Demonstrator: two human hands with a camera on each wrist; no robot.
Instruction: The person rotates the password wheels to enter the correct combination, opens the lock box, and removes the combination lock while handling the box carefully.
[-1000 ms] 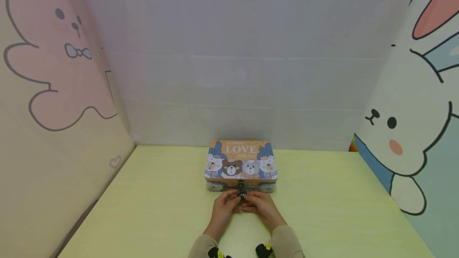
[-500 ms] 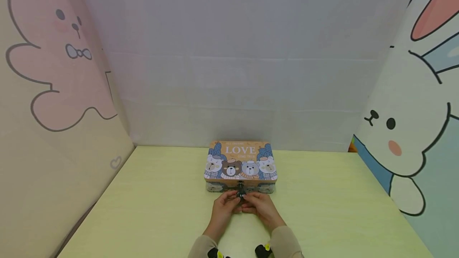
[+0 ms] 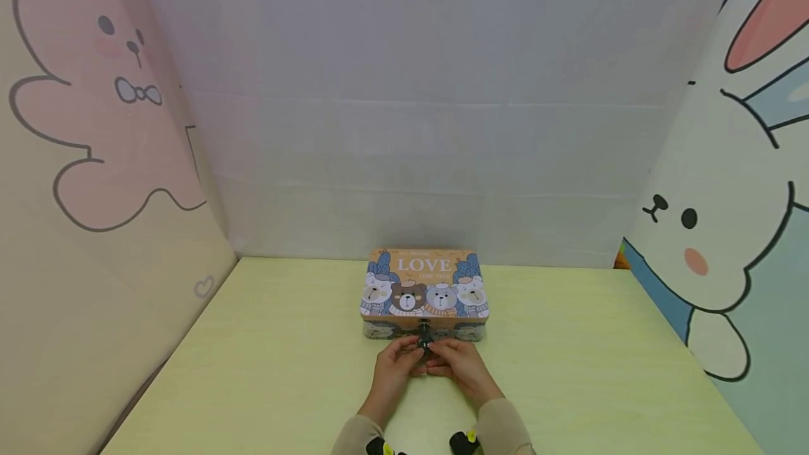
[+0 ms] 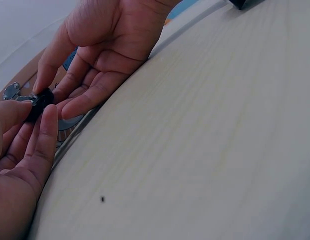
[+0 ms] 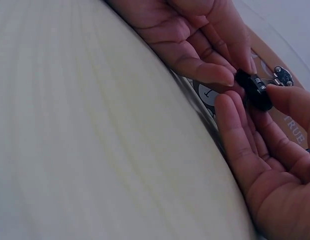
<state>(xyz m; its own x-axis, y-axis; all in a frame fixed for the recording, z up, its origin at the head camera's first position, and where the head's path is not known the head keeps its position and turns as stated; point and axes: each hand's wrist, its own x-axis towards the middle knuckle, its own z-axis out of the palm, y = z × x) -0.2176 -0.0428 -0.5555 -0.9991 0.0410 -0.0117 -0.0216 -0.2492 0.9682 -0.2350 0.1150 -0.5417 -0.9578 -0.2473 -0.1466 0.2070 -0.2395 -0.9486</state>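
A small black combination padlock (image 5: pixel 253 91) hangs at the metal latch (image 5: pixel 283 76) on the front of a rectangular tin box (image 3: pixel 425 283). The lid is down; it is orange, with bears and the word LOVE. Between finger and thumb, my left hand (image 3: pixel 393 367) pinches the padlock from the left. From the other side my right hand (image 3: pixel 464 367) pinches it as well, thumb against the body near the dials. Both hands meet just in front of the tin. Fingers cover part of the lock, and the dial numbers are too small to read.
The tin stands on a pale yellow-green table (image 3: pixel 284 343), near its back edge. Behind it hangs a white cloth backdrop (image 3: pixel 417 125). Side walls carry cartoon pictures. Black wrist-worn devices (image 3: pixel 464 443) sit at both sleeves.
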